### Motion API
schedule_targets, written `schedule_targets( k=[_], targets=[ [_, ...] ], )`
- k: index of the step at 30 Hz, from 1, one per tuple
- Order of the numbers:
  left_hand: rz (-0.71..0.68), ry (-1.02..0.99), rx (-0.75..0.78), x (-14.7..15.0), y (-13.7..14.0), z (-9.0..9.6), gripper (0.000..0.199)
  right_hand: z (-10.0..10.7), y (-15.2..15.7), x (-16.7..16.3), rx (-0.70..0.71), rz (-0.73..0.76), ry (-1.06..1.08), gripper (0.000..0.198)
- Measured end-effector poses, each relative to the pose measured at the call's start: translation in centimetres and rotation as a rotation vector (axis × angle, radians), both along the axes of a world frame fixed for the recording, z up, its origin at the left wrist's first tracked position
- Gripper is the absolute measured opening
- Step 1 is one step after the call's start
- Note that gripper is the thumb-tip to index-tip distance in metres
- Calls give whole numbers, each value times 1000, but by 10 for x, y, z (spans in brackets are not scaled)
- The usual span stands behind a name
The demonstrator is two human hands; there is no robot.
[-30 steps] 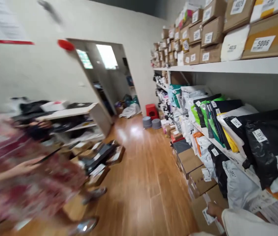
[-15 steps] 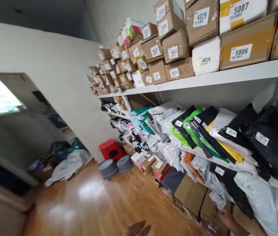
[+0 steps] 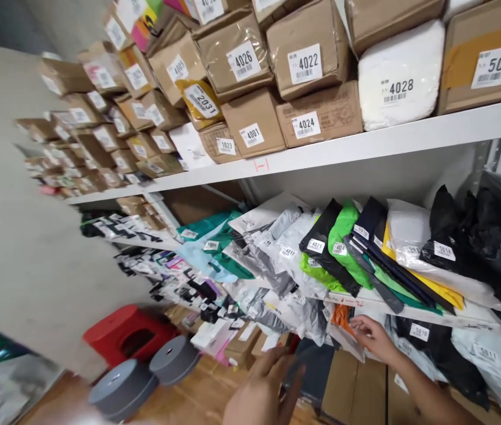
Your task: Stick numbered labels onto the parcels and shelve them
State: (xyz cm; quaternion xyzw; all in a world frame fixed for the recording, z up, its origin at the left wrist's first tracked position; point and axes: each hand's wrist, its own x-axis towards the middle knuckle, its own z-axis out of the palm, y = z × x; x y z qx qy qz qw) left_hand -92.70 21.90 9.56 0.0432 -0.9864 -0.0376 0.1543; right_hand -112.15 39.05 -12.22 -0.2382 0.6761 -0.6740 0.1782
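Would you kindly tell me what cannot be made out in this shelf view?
- Head view: the left hand is cut off by the bottom edge and motion-blurred; whether it holds anything is unclear.
- The right hand reaches the orange plastic mailer bag; whether its fingertips grip it cannot be seen.
- Labels on the far brown cardboard boxes at left are too blurred to read.
- The black plastic bags run past the right edge.

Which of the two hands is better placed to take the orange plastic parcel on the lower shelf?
Probably the right hand: its fingers already touch the orange plastic parcel. The left hand hangs lower, apart from it, open and holding nothing.
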Motion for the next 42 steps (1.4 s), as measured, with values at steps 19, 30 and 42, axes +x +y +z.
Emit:
schedule_targets(
  k=[19, 30, 42],
  targets=[
    [-40, 284, 893, -186, -250, -58, 57, 136, -298, -86, 344, -388, 980, 34],
    [20, 404, 698, -220, -248, -96, 35, 133, -279, -88, 319, -637, 923, 28],
    [183, 593, 838, -186, -254, -74, 61, 116, -309, -76, 206, -777, 873, 37]
  ],
)
